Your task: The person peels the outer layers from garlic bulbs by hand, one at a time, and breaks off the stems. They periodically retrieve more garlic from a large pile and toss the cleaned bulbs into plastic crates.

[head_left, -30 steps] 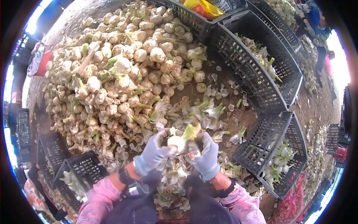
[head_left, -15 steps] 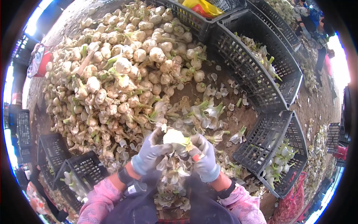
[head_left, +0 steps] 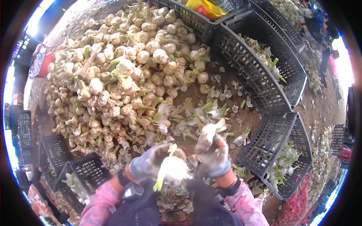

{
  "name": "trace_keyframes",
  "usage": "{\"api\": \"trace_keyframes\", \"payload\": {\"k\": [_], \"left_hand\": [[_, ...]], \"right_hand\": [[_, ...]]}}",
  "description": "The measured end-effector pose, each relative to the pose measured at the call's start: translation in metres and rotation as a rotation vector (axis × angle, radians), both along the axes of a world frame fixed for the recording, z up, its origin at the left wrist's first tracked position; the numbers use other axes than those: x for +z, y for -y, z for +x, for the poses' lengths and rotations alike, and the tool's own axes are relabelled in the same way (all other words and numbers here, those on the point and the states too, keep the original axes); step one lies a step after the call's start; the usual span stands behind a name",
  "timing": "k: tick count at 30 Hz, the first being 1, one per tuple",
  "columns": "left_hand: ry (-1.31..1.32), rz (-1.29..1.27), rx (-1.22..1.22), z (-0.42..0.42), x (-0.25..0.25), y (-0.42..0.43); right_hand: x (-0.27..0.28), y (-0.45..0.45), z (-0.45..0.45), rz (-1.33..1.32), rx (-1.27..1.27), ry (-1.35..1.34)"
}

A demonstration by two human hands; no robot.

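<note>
Gloved, my left hand (head_left: 152, 160) is closed on a bright white garlic bulb (head_left: 174, 168) whose green stem points down to the left. My right hand (head_left: 215, 154), also gloved, is closed on pale peeled skin (head_left: 212, 132) with a green tip; a red patch shows at its fingers. The hands are apart, low in the middle of the view, and the right one is blurred. Ahead and to the left lies a big heap of unpeeled garlic (head_left: 124, 67). Loose skins (head_left: 175, 201) lie between the legs.
Black crates stand at the right, one with peelings (head_left: 260, 71) and a nearer one (head_left: 264, 145) with trimmed garlic (head_left: 283, 162). More crates (head_left: 88, 171) are at lower left. A yellow bag (head_left: 207, 8) lies at the top. A person (head_left: 320, 22) is at upper right.
The hands have moved apart. My left hand has come down with the bulb, now turned stem down, and my right hand has pulled away to the right with skin in it.
</note>
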State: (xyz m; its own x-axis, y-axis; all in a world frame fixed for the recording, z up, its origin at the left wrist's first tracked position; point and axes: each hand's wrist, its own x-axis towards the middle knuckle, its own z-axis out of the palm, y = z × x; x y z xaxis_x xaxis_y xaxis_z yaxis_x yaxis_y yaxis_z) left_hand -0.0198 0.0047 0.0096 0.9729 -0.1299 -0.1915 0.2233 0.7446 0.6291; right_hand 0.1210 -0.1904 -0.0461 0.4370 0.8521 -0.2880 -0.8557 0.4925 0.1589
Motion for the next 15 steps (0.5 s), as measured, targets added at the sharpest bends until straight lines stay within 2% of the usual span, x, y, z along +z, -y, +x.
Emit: {"api": "trace_keyframes", "payload": {"k": [1, 2, 4, 5, 8, 9, 10, 12, 13, 15], "left_hand": [[0.128, 0.13, -0.04, 0.0, -0.003, -0.003], [0.098, 0.125, -0.038, -0.001, -0.001, -0.003], [-0.067, -0.031, 0.036, -0.002, 0.001, -0.005], [-0.149, -0.112, 0.071, -0.002, 0.001, -0.006], [-0.17, -0.035, 0.074, -0.001, 0.001, -0.005], [-0.117, 0.087, 0.109, 0.002, -0.005, -0.002], [-0.154, 0.121, 0.164, 0.002, -0.005, 0.002], [-0.221, 0.189, 0.273, 0.005, 0.003, 0.01], [-0.155, 0.162, 0.293, 0.008, 0.007, 0.013], [-0.046, 0.348, 0.406, 0.009, -0.002, 0.022]], "right_hand": [[-0.012, 0.009, 0.012, -0.413, 0.113, 0.299], [-0.017, 0.012, 0.017, -0.825, 0.225, 0.598], [-0.005, 0.006, 0.014, -1.457, 0.3, 2.053], [0.011, 0.006, 0.015, -1.265, 0.296, 1.983], [0.076, -0.007, 0.009, -0.662, 0.412, 1.364], [0.077, -0.015, 0.004, -0.582, 0.315, 1.391], [0.081, -0.02, 0.004, -0.649, 0.307, 1.589], [0.077, -0.023, 0.001, -0.786, 0.242, 1.57], [0.074, -0.024, -0.004, -0.849, 0.224, 1.47], [0.068, -0.025, -0.016, -0.967, 0.187, 1.26]]}}
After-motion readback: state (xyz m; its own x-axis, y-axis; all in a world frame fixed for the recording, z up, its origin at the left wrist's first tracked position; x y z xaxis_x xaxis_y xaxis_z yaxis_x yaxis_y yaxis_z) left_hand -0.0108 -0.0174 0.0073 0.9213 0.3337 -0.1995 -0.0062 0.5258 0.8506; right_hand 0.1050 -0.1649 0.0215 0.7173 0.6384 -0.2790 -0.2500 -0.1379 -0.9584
